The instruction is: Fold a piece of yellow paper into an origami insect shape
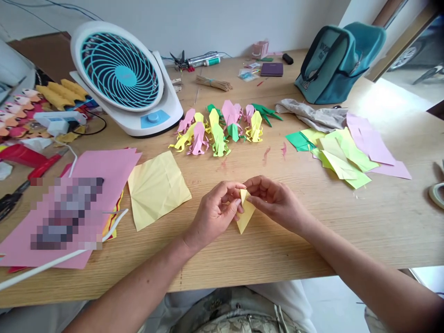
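My left hand (214, 213) and my right hand (274, 200) meet over the wooden table (277, 249), both pinching a small folded yellow paper piece (245, 216) whose point hangs downward. The fingers of each hand are closed on its upper end. A creased square of yellow paper (157, 188) lies flat just left of my left hand. Beyond the hands stands a row of several finished folded paper figures (218, 129) in pink, yellow and green.
A white and teal fan (121, 74) stands at the back left. Pink sheets (104, 175) with a white cable lie on the left, loose green, yellow and pink sheets (347, 152) on the right. A teal bag (333, 60) and a grey cloth (312, 115) sit behind them.
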Demonstrator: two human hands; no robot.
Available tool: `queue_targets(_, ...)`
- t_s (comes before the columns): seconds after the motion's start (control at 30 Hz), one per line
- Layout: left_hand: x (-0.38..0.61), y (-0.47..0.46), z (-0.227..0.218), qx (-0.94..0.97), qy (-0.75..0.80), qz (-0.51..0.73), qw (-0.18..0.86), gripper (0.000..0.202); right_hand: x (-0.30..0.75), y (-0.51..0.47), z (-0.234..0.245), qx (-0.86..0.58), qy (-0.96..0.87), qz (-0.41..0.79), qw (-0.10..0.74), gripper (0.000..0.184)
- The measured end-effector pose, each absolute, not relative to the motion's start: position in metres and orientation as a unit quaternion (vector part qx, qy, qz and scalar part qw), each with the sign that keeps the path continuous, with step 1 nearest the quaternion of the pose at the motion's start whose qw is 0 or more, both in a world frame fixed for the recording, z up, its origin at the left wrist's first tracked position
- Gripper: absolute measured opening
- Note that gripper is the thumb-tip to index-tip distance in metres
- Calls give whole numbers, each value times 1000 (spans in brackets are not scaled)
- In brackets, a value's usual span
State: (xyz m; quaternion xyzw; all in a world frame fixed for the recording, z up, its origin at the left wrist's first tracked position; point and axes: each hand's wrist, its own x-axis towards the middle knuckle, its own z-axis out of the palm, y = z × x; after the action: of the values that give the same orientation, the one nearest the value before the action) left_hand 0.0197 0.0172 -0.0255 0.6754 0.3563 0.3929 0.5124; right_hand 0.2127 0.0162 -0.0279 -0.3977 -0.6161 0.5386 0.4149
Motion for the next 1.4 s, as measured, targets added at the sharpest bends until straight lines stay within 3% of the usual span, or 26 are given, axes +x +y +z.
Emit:
queue_targets(0.33, 17, 21, -23, 749, 350, 411, 384, 20, 207, 14, -32, -378, -611, 563, 408, 23)
queue_targets(0.57, 16, 21, -21, 759, 342, 410, 372, 22, 208, 15, -35, -351, -601, 594, 402, 31)
queue_targets(0.97, 15, 24, -23, 788, 315, 408, 337, 32, 210, 12, -29, -402, -676, 481, 389, 26)
queue_targets(1.4, 13, 25, -18, 797, 303, 416, 317, 21, 211, 13, -28, -394, -688, 464, 394, 28)
